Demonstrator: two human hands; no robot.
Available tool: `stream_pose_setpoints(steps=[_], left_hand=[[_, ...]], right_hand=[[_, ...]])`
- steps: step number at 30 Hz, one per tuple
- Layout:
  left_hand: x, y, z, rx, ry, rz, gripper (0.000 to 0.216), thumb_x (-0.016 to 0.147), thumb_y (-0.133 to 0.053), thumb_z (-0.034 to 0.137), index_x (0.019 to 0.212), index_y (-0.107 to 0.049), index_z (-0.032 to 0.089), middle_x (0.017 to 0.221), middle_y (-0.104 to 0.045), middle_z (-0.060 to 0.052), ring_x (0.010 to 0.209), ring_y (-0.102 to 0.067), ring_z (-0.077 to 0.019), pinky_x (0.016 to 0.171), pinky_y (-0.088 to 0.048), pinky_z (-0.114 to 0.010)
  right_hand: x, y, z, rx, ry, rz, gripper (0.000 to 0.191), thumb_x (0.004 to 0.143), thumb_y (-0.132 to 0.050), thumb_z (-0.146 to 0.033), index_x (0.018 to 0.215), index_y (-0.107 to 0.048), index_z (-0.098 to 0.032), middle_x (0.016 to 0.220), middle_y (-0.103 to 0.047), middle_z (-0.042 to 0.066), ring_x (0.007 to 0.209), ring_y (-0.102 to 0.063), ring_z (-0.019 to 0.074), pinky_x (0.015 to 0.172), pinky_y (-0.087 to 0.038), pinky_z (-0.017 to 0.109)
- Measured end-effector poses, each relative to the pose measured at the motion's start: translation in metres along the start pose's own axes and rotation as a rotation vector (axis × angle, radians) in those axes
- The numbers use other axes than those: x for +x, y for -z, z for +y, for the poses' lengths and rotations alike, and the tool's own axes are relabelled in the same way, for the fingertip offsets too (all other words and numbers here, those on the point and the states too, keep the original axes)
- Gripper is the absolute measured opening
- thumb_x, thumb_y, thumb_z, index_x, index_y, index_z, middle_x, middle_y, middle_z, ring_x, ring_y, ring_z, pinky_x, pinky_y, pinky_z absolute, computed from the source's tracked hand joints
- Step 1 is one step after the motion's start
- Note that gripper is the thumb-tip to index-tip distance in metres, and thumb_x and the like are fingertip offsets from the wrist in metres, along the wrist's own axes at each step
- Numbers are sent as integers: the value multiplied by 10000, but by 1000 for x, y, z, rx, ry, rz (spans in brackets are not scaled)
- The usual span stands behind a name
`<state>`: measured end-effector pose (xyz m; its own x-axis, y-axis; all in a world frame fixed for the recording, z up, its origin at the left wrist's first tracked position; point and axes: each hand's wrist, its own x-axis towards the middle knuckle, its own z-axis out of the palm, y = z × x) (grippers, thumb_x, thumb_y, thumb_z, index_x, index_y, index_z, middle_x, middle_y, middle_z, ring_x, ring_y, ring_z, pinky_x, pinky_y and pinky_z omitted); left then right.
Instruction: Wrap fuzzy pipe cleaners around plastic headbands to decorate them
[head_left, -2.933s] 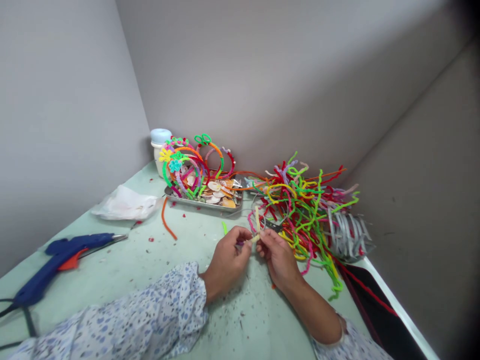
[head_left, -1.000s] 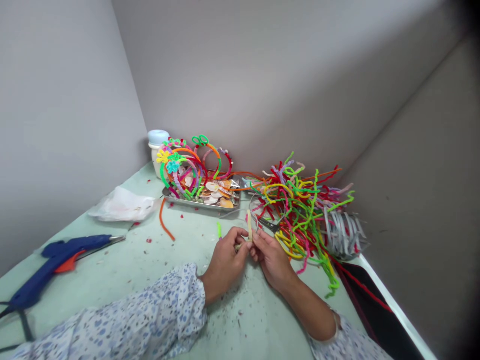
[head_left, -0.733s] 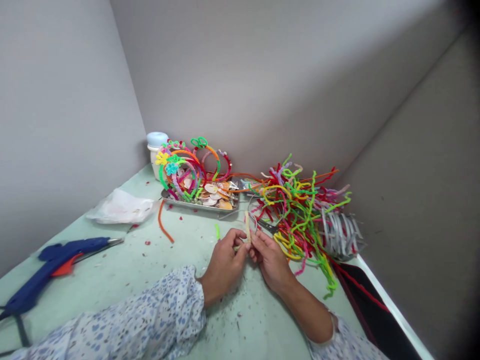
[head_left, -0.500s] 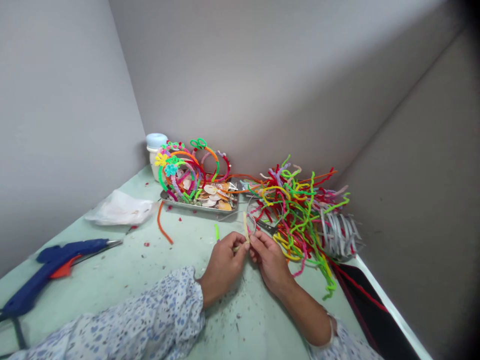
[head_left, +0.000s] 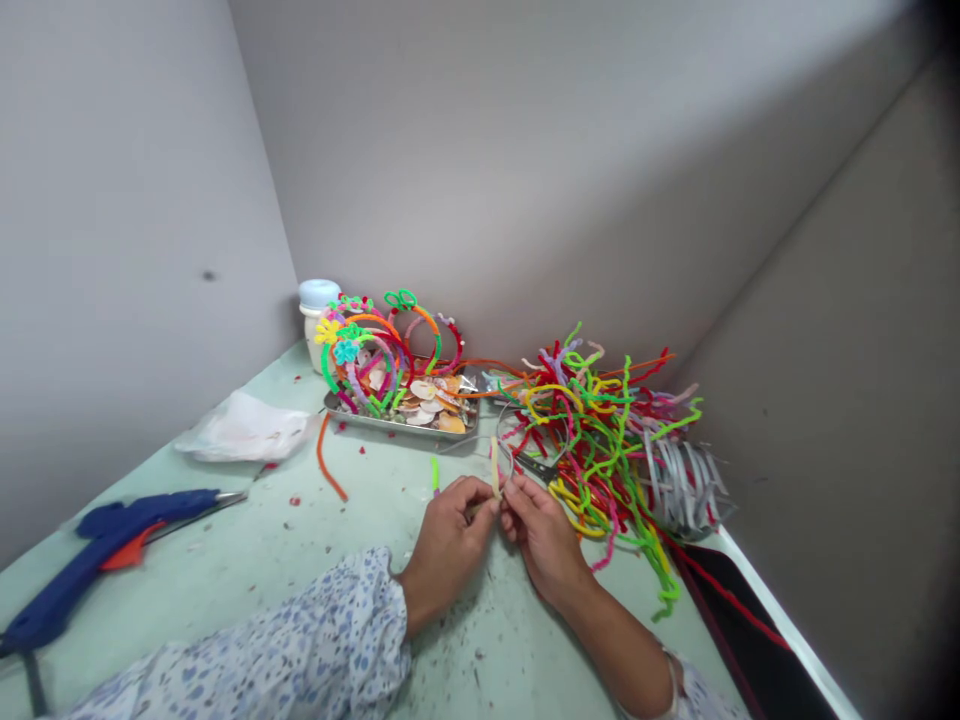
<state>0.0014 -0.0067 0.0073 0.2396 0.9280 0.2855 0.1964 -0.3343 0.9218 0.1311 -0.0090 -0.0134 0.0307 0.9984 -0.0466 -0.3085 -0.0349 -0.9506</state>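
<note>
My left hand and my right hand meet fingertip to fingertip above the table. Between them a pale yellow pipe cleaner stands up, pinched in my left thumb and forefinger. A thin grey band curves up out of the fingertips of my right hand, which are closed; the part where strip and band meet is hidden. Just behind my left hand lies a short bright green piece of pipe cleaner. Black-handled scissors lie beyond my right hand, partly under other things.
A metal tray bears several colourful pipe-cleaner headbands and flat pieces. Loose pipe cleaners pile up at right, beside a bundle of grey bands. At left are a blue glue gun, a white plastic bag and a lidded jar.
The whole view has shifted slightly, so things sit a little lower. Both hands keep their pinch on the pale yellow pipe cleaner and the band, with hardly any movement.
</note>
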Motion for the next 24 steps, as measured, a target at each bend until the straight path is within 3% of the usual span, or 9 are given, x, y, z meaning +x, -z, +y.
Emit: stream_pose_setpoints(steps=[14,24], left_hand=[[1,0,7,-12,1,27,200,812,-463,164,661,-594,173,684,-600,4,705,-537,-135,699,-386,-240],[-1,-1,4,-28,18,42,187,837,-467,226,730,-609,167,718,-616,-13,706,-559,-142,670,-408,-241]], right_hand=[[0,-1,0,34,-22,-4,261,786,-619,-416,713,-558,-173,570,-475,-37,482,-389,72,472,-305,195],[0,-3,-1,50,-25,12,253,779,-627,-415,723,-574,-174,570,-466,-39,482,-383,72,460,-294,194]])
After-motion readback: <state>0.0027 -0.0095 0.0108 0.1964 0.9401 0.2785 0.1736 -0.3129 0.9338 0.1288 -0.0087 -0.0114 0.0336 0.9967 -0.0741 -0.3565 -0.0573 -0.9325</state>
